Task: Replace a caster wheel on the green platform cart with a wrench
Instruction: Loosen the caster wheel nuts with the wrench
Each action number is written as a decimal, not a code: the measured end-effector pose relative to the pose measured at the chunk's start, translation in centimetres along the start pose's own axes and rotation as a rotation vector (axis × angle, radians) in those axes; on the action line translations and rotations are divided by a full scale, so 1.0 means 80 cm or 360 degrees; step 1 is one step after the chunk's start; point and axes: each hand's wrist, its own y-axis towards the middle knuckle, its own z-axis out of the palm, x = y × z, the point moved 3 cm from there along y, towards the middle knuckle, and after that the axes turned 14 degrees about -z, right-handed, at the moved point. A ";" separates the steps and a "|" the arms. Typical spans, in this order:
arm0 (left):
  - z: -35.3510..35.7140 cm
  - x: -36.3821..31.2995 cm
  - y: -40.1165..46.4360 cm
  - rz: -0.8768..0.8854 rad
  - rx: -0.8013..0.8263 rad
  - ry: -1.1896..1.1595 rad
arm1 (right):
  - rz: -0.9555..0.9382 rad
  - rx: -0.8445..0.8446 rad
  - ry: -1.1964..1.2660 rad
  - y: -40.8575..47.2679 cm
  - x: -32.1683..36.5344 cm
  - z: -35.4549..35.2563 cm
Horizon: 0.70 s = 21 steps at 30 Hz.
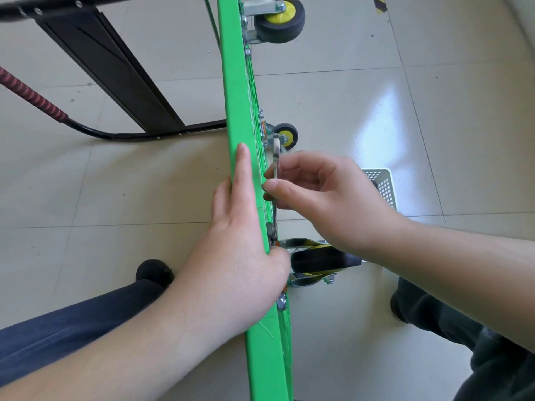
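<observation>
Green cart (pixel 241 117) standing on its edge on tiled floor (pixel 347 96), deck edge running away from the camera, wheels sticking out to the right of it. Left hand (pixel 240 250) flat along deck edge, fingers straight, thumb tucked over the right side by the near wheel's mount; bracing, not gripping. Right hand (pixel 324 195) just right of deck edge, thumb and curled fingers pinching the wrench (pixel 276 172) mid-shaft. Wrench lying nearly parallel to the deck, lower end down at a bolt (pixel 270 228) just above near caster (pixel 318 260); whether the head is seated on the bolt, cannot tell. Near caster close under right wrist, black tyre, metal fork. Two more casters further up the deck: middle one (pixel 285 136), far one (pixel 279 20), both black with yellow hubs. White perforated basket (pixel 382 186) on floor right of cart, partly behind right hand. Black folded handle frame (pixel 115 82) left of cart.

Handling guess: wrench stiff, light, smooth metal, likely to slip in a fingertip pinch; grip further out toward free end for more leverage. Cart rigid but tippy on edge, needs the left-hand brace. Caster likely fairly heavy, swivels; best held by fork plate once bolts loosen.
</observation>
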 end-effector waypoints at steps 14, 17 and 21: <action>0.001 -0.001 0.000 -0.0025 -0.0013 -0.0008 | -0.0209 -0.0076 -0.0008 -0.012 0.019 -0.012; 0.000 -0.001 0.000 -0.0014 -0.0008 -0.0047 | -0.0195 -0.0228 0.0041 0.005 0.028 -0.026; 0.001 -0.001 0.001 0.0005 -0.0018 -0.0037 | -0.0081 -0.0413 -0.0059 0.026 0.010 -0.059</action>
